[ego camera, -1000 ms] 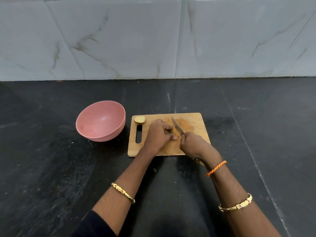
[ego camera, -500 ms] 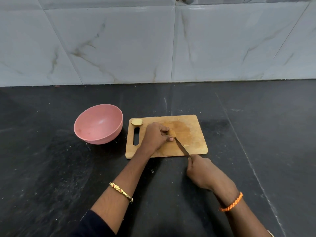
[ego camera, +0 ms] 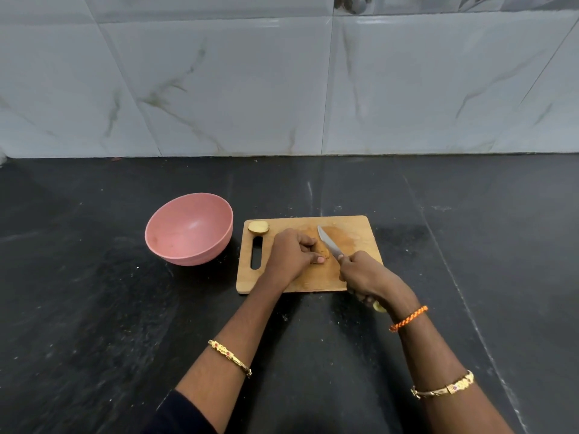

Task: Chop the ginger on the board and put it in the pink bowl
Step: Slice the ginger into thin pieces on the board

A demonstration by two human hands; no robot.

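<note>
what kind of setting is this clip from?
Most likely a home kitchen counter. A dark stone worktop runs along a marble-look tiled wall, and a wooden cutting board lies on it beside a pink bowl, with a knife in the right hand.

A home kitchen: black stone counter (ego camera: 94, 308), marble-patterned wall tiles (ego camera: 219, 89), wooden chopping board (ego camera: 360, 227) and pink bowl (ego camera: 188, 228).

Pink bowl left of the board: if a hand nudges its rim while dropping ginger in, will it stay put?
The round pink plastic-looking bowl appears empty and probably light, so it may slide on the smooth black counter. Its narrow base suggests it could tip.
</note>
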